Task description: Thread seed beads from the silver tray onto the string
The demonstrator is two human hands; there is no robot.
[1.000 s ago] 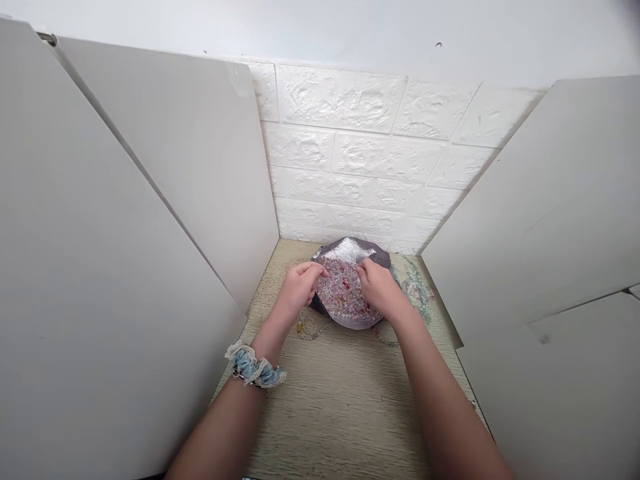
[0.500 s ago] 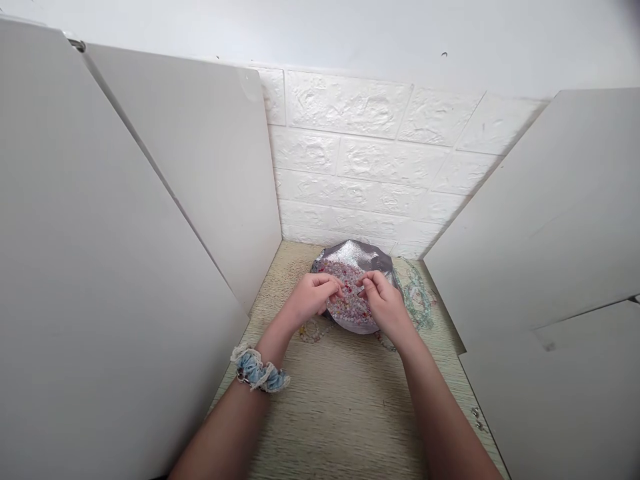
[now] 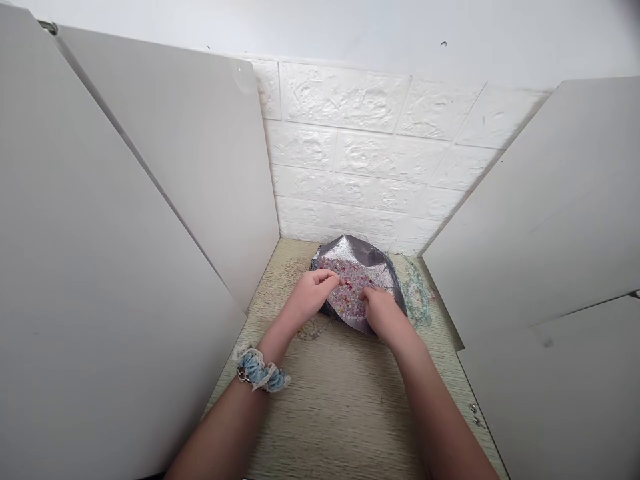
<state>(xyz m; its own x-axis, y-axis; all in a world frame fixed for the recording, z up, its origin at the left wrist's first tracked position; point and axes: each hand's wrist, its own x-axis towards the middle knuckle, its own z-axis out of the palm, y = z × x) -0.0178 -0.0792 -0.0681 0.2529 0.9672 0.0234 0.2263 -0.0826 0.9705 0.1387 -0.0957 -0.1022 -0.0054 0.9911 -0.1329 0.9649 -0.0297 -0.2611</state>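
A silver-lined bag [image 3: 345, 247] lies spread open against the brick-patterned wall, with a heap of small pink, clear and red beads [image 3: 349, 303] on its lining. Over the left part of the heap, my left hand [image 3: 313, 293] is pinched closed; whatever its fingertips hold is too small to make out. My right hand [image 3: 384, 308] reaches down to the beads on the right side, its fingers bent together and partly hidden by the hand itself. A scrunchie [image 3: 257, 368] in blue and white circles my left wrist.
Strings of pale green beads [image 3: 416, 293] lie right of the bag. Another beaded strand [image 3: 311, 329] rests near its front left. White panels [image 3: 150, 267] flank the wooden tabletop [image 3: 340, 407], and small metal pieces [image 3: 475, 413] sit by the right edge.
My right hand has lowered from a raised pinch down to the beads. My left hand stays nearly in place, still pinched. The view has shifted slightly.
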